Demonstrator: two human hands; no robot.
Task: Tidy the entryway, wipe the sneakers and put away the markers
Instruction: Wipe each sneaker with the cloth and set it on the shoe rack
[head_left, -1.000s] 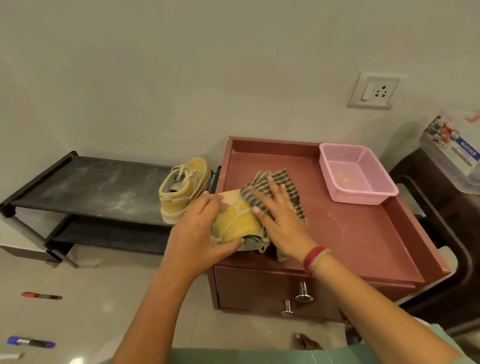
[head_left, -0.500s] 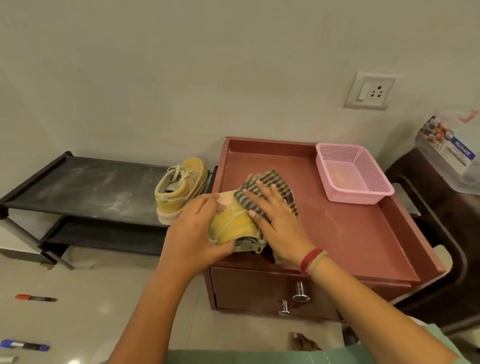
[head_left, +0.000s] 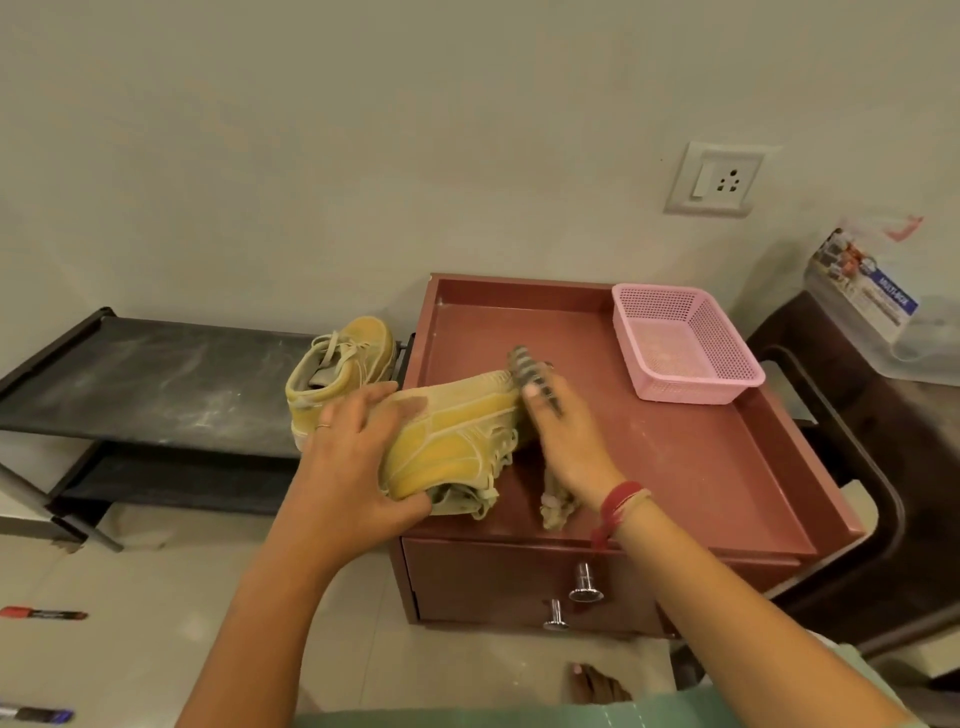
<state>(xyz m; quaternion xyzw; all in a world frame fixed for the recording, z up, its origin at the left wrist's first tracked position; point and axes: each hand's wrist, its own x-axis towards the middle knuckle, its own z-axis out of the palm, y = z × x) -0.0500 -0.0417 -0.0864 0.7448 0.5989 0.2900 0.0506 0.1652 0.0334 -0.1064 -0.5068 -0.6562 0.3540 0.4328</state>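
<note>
- On top of the red-brown wooden drawer cabinet (head_left: 701, 467), the wiping step is in hand: a yellow suede sneaker (head_left: 457, 441) lies tipped on its side.
- The left hand (head_left: 353, 467) curls round the heel end and holds it steady.
- The right hand (head_left: 566, 441) presses a striped cloth (head_left: 527, 371) on the toe with fairly straight fingers; its thumb is hidden.
- Next, the cloth likely needs to rub along the rest of the shoe, with a firm hold.
- The second yellow sneaker (head_left: 337, 374) sits on the black shoe rack (head_left: 156, 384); a red marker (head_left: 41, 614) and a blue marker (head_left: 36, 715) lie on the floor.
</note>
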